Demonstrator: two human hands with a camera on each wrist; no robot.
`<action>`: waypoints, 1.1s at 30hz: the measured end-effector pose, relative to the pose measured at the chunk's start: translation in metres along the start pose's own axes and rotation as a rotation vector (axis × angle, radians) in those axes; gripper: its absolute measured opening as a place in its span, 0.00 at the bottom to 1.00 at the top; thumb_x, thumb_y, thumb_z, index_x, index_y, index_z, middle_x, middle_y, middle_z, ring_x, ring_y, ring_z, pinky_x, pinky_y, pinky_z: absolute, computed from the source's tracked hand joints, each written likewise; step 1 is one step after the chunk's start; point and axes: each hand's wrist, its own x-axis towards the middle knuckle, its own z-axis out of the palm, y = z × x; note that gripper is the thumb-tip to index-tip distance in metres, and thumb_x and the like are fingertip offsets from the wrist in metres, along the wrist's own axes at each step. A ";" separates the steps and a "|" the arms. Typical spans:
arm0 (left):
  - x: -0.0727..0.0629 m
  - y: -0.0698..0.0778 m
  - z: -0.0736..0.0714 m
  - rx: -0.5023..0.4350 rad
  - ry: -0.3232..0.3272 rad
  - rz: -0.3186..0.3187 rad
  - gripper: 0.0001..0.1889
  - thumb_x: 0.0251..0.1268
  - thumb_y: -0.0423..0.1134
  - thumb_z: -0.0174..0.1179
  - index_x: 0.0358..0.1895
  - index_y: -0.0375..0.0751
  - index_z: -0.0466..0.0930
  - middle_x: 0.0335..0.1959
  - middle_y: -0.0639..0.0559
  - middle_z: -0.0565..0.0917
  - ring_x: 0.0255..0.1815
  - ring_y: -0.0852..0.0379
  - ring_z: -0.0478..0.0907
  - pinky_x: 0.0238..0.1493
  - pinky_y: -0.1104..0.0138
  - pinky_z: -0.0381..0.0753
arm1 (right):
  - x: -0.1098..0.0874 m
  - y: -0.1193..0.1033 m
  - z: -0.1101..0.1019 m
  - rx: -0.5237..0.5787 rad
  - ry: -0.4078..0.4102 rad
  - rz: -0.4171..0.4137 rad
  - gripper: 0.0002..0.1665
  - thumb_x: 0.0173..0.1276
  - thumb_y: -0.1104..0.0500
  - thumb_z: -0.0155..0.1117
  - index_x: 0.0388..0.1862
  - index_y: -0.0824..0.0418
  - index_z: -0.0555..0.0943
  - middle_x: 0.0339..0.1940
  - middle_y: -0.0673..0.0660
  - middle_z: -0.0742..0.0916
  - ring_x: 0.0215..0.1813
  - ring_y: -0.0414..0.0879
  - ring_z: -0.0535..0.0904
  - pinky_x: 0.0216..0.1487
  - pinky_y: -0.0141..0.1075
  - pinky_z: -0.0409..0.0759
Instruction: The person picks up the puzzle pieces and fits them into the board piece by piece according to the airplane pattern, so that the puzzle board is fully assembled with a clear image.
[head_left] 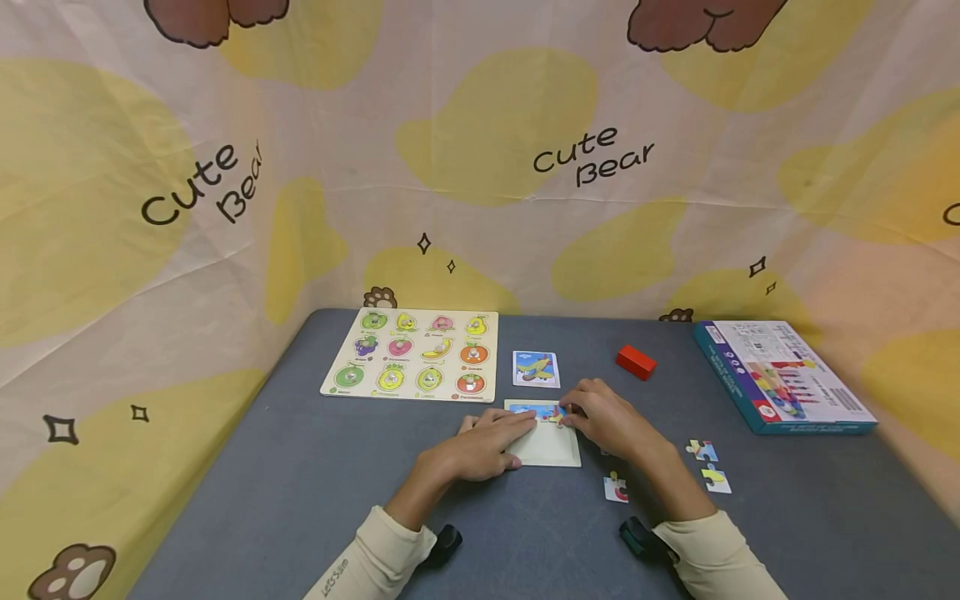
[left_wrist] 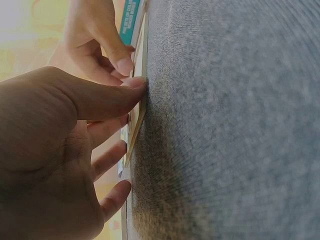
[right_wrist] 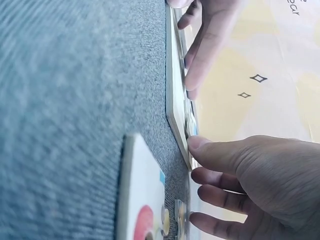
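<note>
A white puzzle tray (head_left: 551, 452) lies on the table, with joined, colourful jigsaw pieces (head_left: 517, 410) along its far edge. My left hand (head_left: 480, 446) rests on the tray's left side, its fingers stretched over the pieces and its thumb at the near edge (left_wrist: 144, 92). At the far right corner my right hand (head_left: 609, 421) pinches a puzzle piece (right_wrist: 192, 125) between thumb and fingers, against the tray; the fingers partly hide it. Nearer me lies a loose piece with a red patch (head_left: 617, 488); another beside it is mostly hidden by the right hand.
Two more loose pieces, one upper (head_left: 702, 450) and one lower (head_left: 716, 480), lie right of the right forearm. Behind the tray are an airplane picture card (head_left: 536, 369), a fruit board (head_left: 420, 360) and a red block (head_left: 636, 362). A flat box (head_left: 787, 379) lies at right.
</note>
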 end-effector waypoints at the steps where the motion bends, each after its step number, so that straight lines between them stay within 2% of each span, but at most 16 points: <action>1: 0.000 0.000 0.000 -0.001 0.000 0.002 0.36 0.79 0.41 0.61 0.85 0.52 0.60 0.86 0.61 0.60 0.83 0.49 0.56 0.68 0.49 0.59 | 0.000 0.000 0.000 -0.002 -0.003 0.005 0.15 0.71 0.59 0.75 0.54 0.61 0.90 0.45 0.53 0.85 0.48 0.48 0.76 0.48 0.43 0.80; 7: -0.001 0.000 0.000 -0.019 -0.001 0.004 0.36 0.79 0.41 0.61 0.85 0.51 0.60 0.86 0.60 0.61 0.83 0.49 0.56 0.68 0.49 0.58 | 0.000 -0.001 -0.001 0.023 -0.031 0.007 0.15 0.74 0.61 0.72 0.58 0.57 0.90 0.44 0.53 0.83 0.45 0.46 0.73 0.43 0.39 0.75; 11: 0.000 -0.001 0.001 -0.020 -0.002 0.004 0.36 0.78 0.41 0.61 0.85 0.52 0.60 0.86 0.60 0.61 0.82 0.49 0.57 0.68 0.49 0.59 | 0.000 0.000 -0.001 0.035 -0.034 -0.011 0.14 0.73 0.61 0.72 0.56 0.56 0.91 0.44 0.53 0.83 0.45 0.45 0.72 0.41 0.37 0.74; 15: 0.001 -0.001 0.001 -0.017 -0.002 0.010 0.36 0.78 0.41 0.61 0.85 0.52 0.59 0.86 0.60 0.61 0.82 0.50 0.57 0.67 0.49 0.59 | -0.002 0.000 0.000 0.036 -0.024 -0.010 0.13 0.73 0.61 0.73 0.54 0.57 0.92 0.44 0.53 0.83 0.45 0.45 0.73 0.42 0.37 0.75; 26: 0.000 0.000 0.000 -0.032 0.001 0.010 0.35 0.80 0.41 0.60 0.85 0.51 0.60 0.86 0.59 0.61 0.82 0.49 0.57 0.68 0.49 0.59 | -0.001 -0.002 0.003 0.014 -0.026 0.032 0.14 0.73 0.60 0.73 0.56 0.55 0.91 0.42 0.53 0.82 0.43 0.46 0.72 0.41 0.39 0.74; 33: 0.002 0.000 0.002 -0.004 0.032 0.016 0.31 0.81 0.42 0.58 0.84 0.51 0.64 0.85 0.57 0.63 0.80 0.48 0.59 0.68 0.48 0.60 | 0.000 -0.001 0.005 0.012 -0.013 0.036 0.14 0.73 0.59 0.73 0.56 0.54 0.92 0.41 0.53 0.82 0.42 0.46 0.72 0.40 0.39 0.73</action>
